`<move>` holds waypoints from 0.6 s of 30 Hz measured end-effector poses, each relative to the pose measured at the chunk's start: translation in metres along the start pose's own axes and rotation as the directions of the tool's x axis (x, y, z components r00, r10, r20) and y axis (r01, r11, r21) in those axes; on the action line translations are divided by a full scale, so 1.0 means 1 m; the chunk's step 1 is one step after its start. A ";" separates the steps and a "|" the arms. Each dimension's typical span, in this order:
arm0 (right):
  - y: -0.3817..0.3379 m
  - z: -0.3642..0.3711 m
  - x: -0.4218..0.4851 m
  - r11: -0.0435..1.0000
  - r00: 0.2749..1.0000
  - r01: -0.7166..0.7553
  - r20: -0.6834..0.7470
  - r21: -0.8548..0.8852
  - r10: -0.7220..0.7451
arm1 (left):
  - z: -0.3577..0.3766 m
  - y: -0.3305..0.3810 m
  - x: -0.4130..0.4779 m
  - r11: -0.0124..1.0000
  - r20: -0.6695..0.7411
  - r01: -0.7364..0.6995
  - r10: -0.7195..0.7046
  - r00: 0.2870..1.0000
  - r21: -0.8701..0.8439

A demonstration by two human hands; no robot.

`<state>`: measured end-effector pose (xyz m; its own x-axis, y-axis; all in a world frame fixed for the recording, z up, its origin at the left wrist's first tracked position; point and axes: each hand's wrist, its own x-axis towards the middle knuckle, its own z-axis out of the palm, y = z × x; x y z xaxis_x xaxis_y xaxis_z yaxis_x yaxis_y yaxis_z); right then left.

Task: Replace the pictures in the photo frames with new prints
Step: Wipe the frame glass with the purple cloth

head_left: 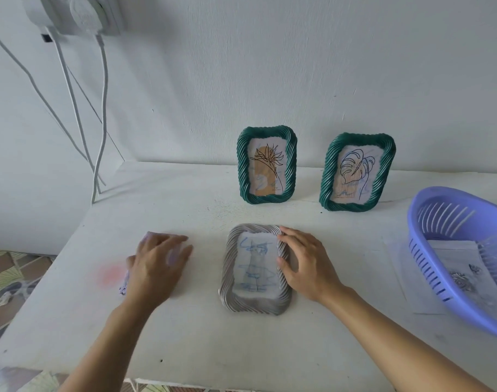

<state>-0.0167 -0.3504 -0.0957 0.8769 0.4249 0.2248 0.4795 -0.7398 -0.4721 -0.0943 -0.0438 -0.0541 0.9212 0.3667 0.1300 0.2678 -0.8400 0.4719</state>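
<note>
A person's right hand grasps the right rim of a grey frame lying flat at lower centre on a white table, a blue sketch inside. At lower left, the left hand rests, fingers extended, on a blurred lilac item. Above centre stand 2 more, the green flower frame and the green leaf frame.

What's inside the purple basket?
Inside the purple slotted plastic basket lie white paper prints with dark drawings. Its near wall and rim cover part of them, so how many are there cannot be seen.
</note>
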 end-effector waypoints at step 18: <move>-0.003 0.003 -0.004 0.996 0.999 -0.029 -0.023 0.090 0.032 | -0.031 -0.041 0.017 0.910 0.202 0.405 -0.382 0.902 -0.086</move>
<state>-0.0221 -0.3487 -0.0978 0.8922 0.3889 0.2296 0.4484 -0.7021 -0.5531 -0.0982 0.0097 -0.0446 0.7857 0.5705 -0.2393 0.5923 -0.5818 0.5574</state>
